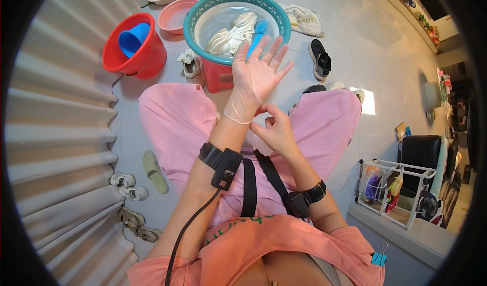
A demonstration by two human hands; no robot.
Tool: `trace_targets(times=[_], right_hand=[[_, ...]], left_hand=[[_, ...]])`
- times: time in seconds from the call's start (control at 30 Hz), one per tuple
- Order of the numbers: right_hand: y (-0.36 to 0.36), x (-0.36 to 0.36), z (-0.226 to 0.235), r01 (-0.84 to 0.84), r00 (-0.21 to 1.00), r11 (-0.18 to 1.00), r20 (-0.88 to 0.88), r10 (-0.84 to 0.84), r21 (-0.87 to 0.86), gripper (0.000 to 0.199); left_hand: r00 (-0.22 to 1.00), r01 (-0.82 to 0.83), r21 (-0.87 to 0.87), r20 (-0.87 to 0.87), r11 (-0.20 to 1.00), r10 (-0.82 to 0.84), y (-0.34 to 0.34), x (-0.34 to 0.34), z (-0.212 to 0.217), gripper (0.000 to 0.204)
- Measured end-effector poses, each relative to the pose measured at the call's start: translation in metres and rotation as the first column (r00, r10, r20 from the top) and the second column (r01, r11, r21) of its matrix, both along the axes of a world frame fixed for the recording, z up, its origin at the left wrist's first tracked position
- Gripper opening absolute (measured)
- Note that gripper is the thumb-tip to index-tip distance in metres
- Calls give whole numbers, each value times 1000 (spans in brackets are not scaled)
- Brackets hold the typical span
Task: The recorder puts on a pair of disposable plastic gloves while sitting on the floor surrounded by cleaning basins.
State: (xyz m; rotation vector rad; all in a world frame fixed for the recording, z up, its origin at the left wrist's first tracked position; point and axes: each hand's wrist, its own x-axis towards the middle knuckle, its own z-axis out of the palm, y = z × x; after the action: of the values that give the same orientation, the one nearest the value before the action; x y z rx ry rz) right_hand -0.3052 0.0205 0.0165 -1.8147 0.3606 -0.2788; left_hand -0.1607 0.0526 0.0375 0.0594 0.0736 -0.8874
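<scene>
My left hand [257, 75] is raised, palm up with fingers spread, inside a thin clear disposable glove [243, 101]. The glove's rolled cuff circles my left wrist. Bare and curled, my right hand [276, 126] has its thumb and fingertips at the right edge of that cuff, pinching it. Beyond the left fingers stands a teal-rimmed basin [193, 42] on a red stool [215, 78]. In its water lie white shoes [231, 38] and a blue-handled brush [259, 30], partly hidden by my fingers.
A red bucket [157, 55] holds a blue scoop [133, 40] at the left, near a pink basin [175, 17]. A black shoe [319, 60] lies right of the basin, and a green slipper [153, 172] by the curtain [66, 134]. A white wire rack [395, 167] stands at right.
</scene>
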Motion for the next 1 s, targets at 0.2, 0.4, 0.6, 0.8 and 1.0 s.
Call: trace_targets(times=[0.2,0.4,0.6,0.8,1.0], right_hand=[[1,7,-5,82,978,988,200,-54,-134,18],[18,-17,7,-128,945,929,243,221,-348,9],[7,-11,9,-221,929,813,139,344,-540,7],[-48,6,7,19,998,883,-61,11,468,24],[-103,17,-1,-168,985,416,172,30,894,41]], left_hand=[[975,-107,-68,-201,992,92,1,1,-1,66],[991,-137,-18,0,990,137,7,1,-9,70],[998,-63,51,17,997,62,11,0,-27,72],[974,126,182,163,975,-156,31,11,-43,71],[522,286,658,503,696,-689,49,0,-47,64]])
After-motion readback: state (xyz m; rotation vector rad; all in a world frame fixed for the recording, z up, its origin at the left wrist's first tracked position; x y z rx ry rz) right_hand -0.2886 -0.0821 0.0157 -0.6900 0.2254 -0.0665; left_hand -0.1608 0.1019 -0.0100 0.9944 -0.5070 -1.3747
